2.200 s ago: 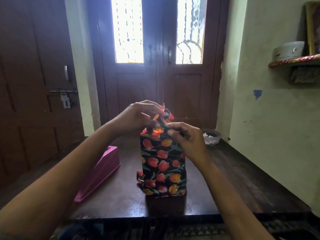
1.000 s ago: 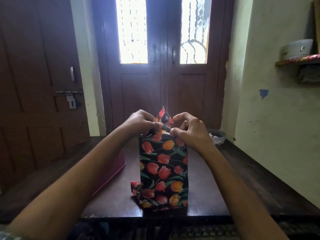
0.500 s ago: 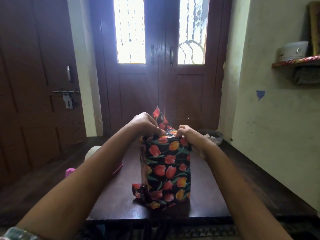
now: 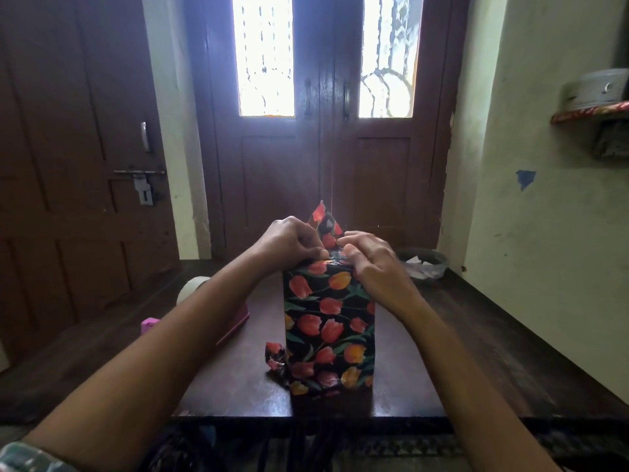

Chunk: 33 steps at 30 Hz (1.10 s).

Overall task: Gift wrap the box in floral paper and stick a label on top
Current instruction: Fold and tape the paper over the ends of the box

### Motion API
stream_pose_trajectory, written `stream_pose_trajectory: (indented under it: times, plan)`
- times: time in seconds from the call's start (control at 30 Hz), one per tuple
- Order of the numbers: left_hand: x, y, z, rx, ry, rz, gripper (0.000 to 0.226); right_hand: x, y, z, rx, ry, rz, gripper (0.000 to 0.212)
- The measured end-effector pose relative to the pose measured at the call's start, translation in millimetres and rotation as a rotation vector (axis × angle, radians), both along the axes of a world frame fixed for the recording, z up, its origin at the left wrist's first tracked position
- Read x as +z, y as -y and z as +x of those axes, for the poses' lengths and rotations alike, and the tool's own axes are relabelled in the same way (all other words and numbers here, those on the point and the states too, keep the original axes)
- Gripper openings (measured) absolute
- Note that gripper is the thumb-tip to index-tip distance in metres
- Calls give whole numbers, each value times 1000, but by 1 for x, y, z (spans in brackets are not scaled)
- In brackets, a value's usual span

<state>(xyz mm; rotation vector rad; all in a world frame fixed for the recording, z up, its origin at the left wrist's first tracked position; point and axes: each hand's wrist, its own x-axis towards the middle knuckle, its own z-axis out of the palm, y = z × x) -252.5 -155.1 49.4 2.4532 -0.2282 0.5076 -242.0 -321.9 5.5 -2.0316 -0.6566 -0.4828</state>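
Pinching the flap (image 4: 322, 218) atop the box (image 4: 328, 318) with our left hand (image 4: 289, 241), we press our right hand (image 4: 371, 258) flat beside it.

A single view, worn on the person's head, looks forward and somewhat down onto the dark worktop (image 4: 476, 335). It faces a brown double door (image 4: 272, 185) with two bright panes (image 4: 265, 56), and a pale wall (image 4: 544, 267) closes the right side. The wrapped box (image 4: 330, 321) stands close, mid-frame. The wide lens seems to bow the edges, and backlight dims the foreground.
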Motion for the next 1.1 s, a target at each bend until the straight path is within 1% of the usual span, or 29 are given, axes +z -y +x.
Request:
stream_pose_trajectory:
  times: [0.07,0.13,0.17,0.27,0.33,0.43,0.53,0.6,0.67,0.73,0.77,0.83,0.87,0.93,1.0,1.07,1.1]
  plan:
    - [-6,-5,-5,-39,69,59,12,-3,-2,-2,-5,155,-115,26]
    - [-9,-11,-9,-55,64,90,17,-7,-3,-2,-13,241,-160,28]
    - [-10,-14,-12,-71,34,49,20,-9,-4,-2,-16,267,-174,30]
    - [-15,-18,-18,-162,-51,-188,35,-10,-6,-3,-36,286,-245,41]
    - [-16,-17,-19,-185,-74,-275,39,-10,-6,-3,-60,285,-284,47]
    - [-17,-15,-21,-206,-91,-313,38,-3,-8,-5,-87,284,-333,46]
    - [-19,-21,-24,-201,-109,-337,42,4,-20,-11,-237,363,-488,42]
    - [-20,-24,-26,-190,-102,-330,38,3,-30,-15,-356,413,-566,53]
    - [-22,-28,-32,-158,-41,-391,38,-1,-35,-20,-416,430,-554,68]
    - [-27,-38,-39,-51,34,-482,35,-7,-37,-24,-428,428,-479,72]
    - [-32,-47,-41,43,68,-488,32,-9,-38,-24,-432,427,-457,71]
    - [-43,-75,-45,287,94,-412,24,-14,-41,-24,-437,422,-444,70]
    - [-49,-92,-49,413,72,-346,21,-15,-43,-24,-440,422,-436,69]
    - [-57,-123,-55,605,-36,-221,18,-17,-44,-23,-452,424,-419,67]
    - [-62,-146,-64,727,-171,-153,18,-18,-44,-22,-459,435,-392,65]
    - [-68,-165,-67,800,-300,-143,27,-20,-46,-23,-471,457,-374,61]
    - [-70,-169,-67,805,-355,-179,34,-21,-46,-23,-477,464,-364,59]
